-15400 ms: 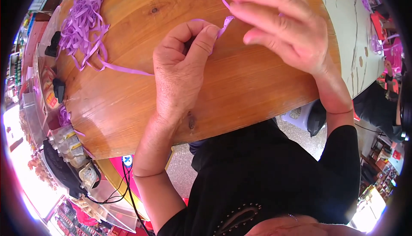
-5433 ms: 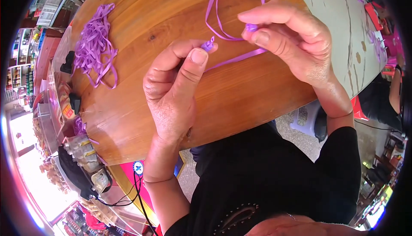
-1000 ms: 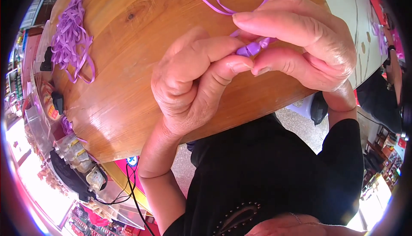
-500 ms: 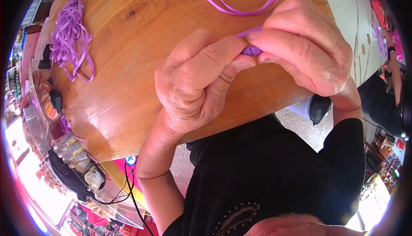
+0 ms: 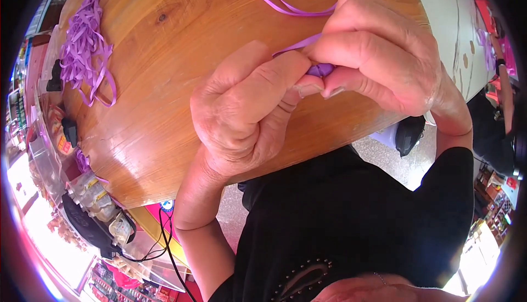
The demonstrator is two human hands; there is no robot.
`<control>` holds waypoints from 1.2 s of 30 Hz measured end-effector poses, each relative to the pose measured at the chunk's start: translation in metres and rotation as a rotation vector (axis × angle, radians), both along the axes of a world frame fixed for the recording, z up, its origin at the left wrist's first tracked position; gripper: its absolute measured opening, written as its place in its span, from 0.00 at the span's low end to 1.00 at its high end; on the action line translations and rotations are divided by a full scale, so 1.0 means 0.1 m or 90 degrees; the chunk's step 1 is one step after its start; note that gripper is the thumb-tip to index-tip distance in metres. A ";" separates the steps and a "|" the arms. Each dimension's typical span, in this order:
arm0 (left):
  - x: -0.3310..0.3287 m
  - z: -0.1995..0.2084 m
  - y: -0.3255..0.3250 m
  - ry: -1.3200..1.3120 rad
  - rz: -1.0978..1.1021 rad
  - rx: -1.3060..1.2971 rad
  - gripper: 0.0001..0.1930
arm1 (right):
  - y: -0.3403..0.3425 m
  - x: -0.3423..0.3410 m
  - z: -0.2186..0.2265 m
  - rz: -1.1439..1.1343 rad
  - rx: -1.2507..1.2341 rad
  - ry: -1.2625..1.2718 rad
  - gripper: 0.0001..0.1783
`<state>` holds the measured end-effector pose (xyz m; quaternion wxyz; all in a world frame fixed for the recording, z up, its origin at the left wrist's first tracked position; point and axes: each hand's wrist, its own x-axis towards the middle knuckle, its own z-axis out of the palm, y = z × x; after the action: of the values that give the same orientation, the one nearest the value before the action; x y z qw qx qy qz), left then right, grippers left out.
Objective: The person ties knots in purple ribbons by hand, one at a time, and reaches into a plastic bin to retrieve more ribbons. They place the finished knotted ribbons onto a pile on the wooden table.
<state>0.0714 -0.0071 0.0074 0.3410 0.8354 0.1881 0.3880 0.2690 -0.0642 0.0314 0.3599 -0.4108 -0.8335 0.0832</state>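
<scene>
Ribbon [image 5: 320, 70] is purple and narrow, pinched between both hands above the near edge of the table [image 5: 164, 82]; a small folded or knotted bit shows between the fingertips, and the rest trails up into a loose loop lying on the wood toward the far side.

Left to right: ribbon pile [image 5: 85, 44], a tangle of the same purple strips at the table's far left, well apart from the hands. Left hand [image 5: 241, 121] is closed, thumb and forefinger pressed on the ribbon's near end. Right hand [image 5: 384, 60] is also closed, fingertips clamped on the same bit, touching the left fingertips. Both hands hover over the table, not resting on it as far as I can tell.

Risks, as judgement:
- The held bit is tiny and mostly hidden by the fingers, so a small slip of either pinch would likely let the fold or knot spring open.
- Ribbon looks slick and flat; uneven pull between hands could twist it or tighten it off-centre.
- The free loop lies slack; a hard tug may drag it across the wood or snag it under a wrist.
- Hands sit near the table edge; a dropped piece could fall off onto the floor.
</scene>
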 end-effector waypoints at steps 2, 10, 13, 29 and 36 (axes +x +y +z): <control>-0.02 0.00 0.01 0.001 -0.009 0.009 0.08 | 0.01 0.01 0.00 0.021 0.021 -0.024 0.21; -0.03 -0.07 -0.04 -0.037 -0.045 0.163 0.14 | 0.06 0.10 -0.03 0.199 0.014 0.015 0.16; -0.02 -0.07 -0.08 -0.075 -0.072 0.168 0.16 | 0.01 0.04 -0.03 0.193 -0.105 0.136 0.17; 0.05 0.01 0.10 0.123 0.039 0.054 0.24 | 0.07 0.07 -0.14 0.043 -0.517 0.423 0.14; -0.04 -0.15 0.37 -0.115 0.213 0.087 0.28 | 0.48 0.80 -0.01 -0.312 -0.430 0.509 0.11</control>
<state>0.0678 0.0300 -0.0073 0.2295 0.7752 0.2663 0.5248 0.3492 -0.0158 0.0303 0.5046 -0.6204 -0.4404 0.4080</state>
